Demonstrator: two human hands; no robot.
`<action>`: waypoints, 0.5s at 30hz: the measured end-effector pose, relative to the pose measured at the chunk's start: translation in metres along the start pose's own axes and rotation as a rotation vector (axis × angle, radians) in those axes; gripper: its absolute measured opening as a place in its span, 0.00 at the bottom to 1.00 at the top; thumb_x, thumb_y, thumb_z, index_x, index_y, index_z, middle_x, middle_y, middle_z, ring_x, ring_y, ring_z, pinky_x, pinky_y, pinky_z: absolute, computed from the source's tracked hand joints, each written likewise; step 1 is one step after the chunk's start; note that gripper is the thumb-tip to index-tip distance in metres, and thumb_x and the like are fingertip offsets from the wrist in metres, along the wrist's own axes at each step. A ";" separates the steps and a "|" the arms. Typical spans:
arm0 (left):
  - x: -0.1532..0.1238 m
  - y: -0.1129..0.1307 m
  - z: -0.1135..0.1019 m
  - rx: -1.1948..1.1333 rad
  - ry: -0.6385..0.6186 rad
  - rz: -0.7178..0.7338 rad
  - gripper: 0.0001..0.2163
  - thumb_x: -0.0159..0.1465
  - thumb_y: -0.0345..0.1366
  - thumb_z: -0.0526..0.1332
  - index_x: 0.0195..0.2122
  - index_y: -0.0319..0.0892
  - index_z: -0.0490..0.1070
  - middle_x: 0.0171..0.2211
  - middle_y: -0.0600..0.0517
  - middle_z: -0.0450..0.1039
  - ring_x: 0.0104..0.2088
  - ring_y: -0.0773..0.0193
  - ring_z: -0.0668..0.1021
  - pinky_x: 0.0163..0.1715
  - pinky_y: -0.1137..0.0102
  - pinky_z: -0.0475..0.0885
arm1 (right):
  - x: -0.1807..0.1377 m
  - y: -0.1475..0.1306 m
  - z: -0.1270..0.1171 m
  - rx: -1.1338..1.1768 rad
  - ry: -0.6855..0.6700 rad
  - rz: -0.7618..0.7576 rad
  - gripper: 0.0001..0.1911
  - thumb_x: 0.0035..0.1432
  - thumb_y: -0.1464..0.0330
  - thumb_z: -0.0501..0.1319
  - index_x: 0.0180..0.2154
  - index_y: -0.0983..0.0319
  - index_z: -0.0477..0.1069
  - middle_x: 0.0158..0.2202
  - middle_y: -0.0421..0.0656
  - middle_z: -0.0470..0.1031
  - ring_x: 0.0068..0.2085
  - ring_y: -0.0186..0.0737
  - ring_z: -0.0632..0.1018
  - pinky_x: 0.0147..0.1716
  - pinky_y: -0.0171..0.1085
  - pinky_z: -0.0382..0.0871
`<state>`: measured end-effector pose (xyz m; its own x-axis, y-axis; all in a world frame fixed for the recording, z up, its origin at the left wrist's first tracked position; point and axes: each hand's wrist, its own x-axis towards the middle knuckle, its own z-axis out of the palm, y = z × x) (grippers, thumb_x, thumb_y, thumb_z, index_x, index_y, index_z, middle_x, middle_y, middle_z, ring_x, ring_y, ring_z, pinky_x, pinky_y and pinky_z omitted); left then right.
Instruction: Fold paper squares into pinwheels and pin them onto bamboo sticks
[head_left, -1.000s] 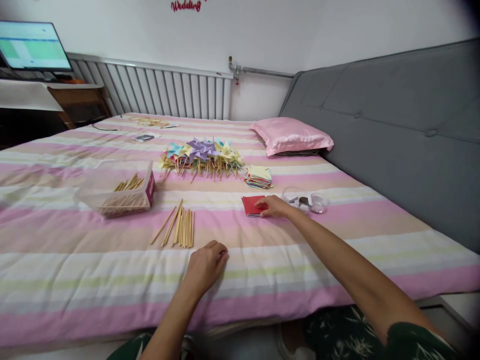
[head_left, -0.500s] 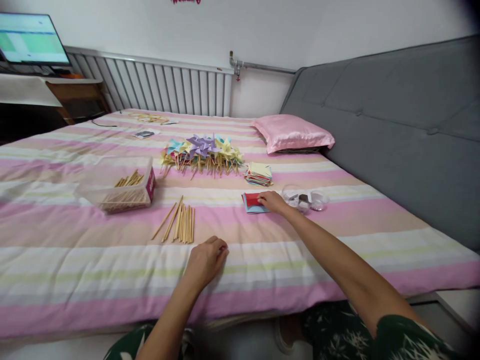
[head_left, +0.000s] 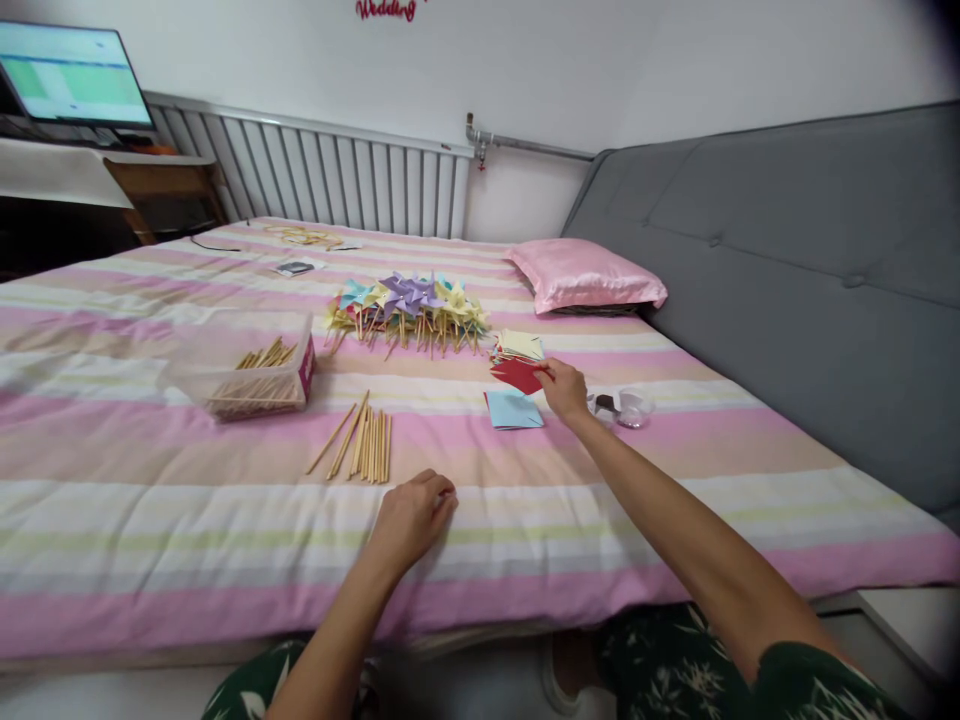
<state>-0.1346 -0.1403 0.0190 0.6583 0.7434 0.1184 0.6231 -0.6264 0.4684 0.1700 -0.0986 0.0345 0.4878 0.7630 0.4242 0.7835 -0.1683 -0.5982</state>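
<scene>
Pinched between the fingers of my right hand (head_left: 564, 388) is a red paper square (head_left: 516, 374), raised above the bed. Just below it lies a light blue paper square (head_left: 513, 409) with a bit of red under its left edge. Behind the red paper sits a stack of paper squares (head_left: 520, 345), cream on top. My left hand (head_left: 416, 512) rests on the bedspread with its fingers curled; whether anything is in them is hidden. Several wooden sticks (head_left: 371, 445) lie to the left of that hand.
A clear plastic box (head_left: 259, 400) of sticks stands at the left. Paper pinwheels (head_left: 409, 300) are heaped mid-bed. Small clear containers (head_left: 634, 408) lie beyond my right wrist. A pink pillow (head_left: 589, 275) rests against the grey headboard (head_left: 750, 210).
My right hand has lifted the red paper off the pile and moved it slightly up and back, uncovering the light blue paper. My left hand has stayed in place.
</scene>
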 end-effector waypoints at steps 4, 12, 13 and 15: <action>0.003 0.001 0.002 -0.231 0.056 -0.033 0.10 0.60 0.40 0.55 0.33 0.41 0.73 0.32 0.48 0.75 0.28 0.63 0.74 0.29 0.71 0.63 | -0.022 -0.024 -0.028 0.141 0.038 -0.105 0.11 0.56 0.64 0.55 0.39 0.59 0.73 0.37 0.43 0.78 0.39 0.41 0.77 0.37 0.37 0.68; 0.003 0.019 -0.002 -1.693 -0.228 -0.441 0.29 0.62 0.54 0.46 0.40 0.32 0.73 0.33 0.39 0.77 0.33 0.58 0.78 0.36 0.67 0.71 | -0.111 -0.054 -0.059 0.541 -0.219 -0.295 0.05 0.52 0.69 0.61 0.30 0.56 0.75 0.53 0.42 0.69 0.55 0.43 0.68 0.55 0.46 0.57; 0.002 0.021 -0.003 -1.784 -0.263 -0.429 0.29 0.62 0.54 0.46 0.40 0.31 0.73 0.32 0.39 0.77 0.32 0.59 0.79 0.36 0.68 0.71 | -0.120 -0.052 -0.056 0.554 -0.257 -0.266 0.05 0.50 0.71 0.61 0.29 0.56 0.76 0.54 0.42 0.68 0.56 0.44 0.67 0.55 0.47 0.56; -0.002 0.024 -0.003 -1.868 -0.306 -0.414 0.26 0.62 0.52 0.48 0.40 0.32 0.73 0.32 0.41 0.78 0.27 0.63 0.78 0.31 0.70 0.72 | -0.135 -0.045 -0.047 0.580 -0.321 -0.223 0.09 0.50 0.74 0.59 0.27 0.56 0.76 0.56 0.41 0.66 0.57 0.43 0.66 0.56 0.47 0.55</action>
<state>-0.1220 -0.1556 0.0321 0.7803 0.5671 -0.2636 -0.2956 0.7060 0.6436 0.0874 -0.2232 0.0358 0.1319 0.9023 0.4105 0.4760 0.3057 -0.8246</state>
